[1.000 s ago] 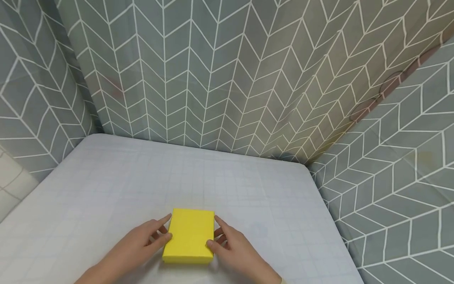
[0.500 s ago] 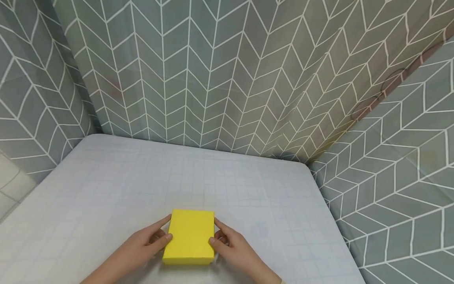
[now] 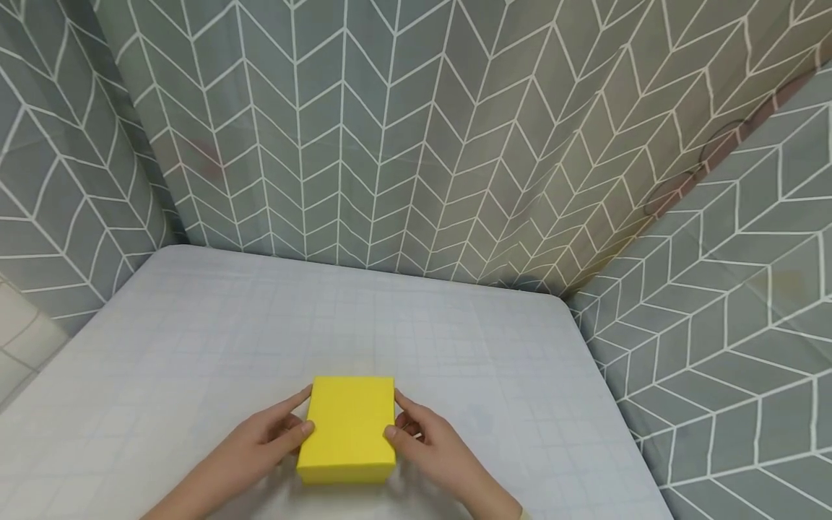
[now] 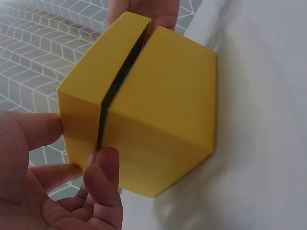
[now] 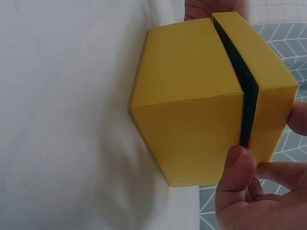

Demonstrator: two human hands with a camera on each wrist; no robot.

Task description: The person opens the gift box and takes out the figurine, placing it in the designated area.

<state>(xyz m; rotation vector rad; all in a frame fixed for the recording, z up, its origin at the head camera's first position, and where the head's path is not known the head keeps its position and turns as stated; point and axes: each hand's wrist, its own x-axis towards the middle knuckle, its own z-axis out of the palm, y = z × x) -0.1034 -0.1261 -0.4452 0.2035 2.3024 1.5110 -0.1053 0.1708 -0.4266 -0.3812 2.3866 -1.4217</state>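
Note:
A yellow cardboard box stands on the white-covered table near me. Its yellow lid is lifted a little, and a dark gap separates lid and base in both wrist views. At the lid's left side my left hand holds the edge, thumb at the near part and index finger by the far corner. My right hand grips the opposite side in the same manner. In the wrist views, a fingertip of each hand lies at the gap. What the box contains is hidden.
The pale table reaches back to a grey curtain with white chevron lines. Similar patterned cloth hangs along the right side. White tile-like squares show beyond the left edge.
Both hands' grip on the lid has firmed, and the lid has risen slightly. Its top looks larger in the head view and more yellow shows at the front.

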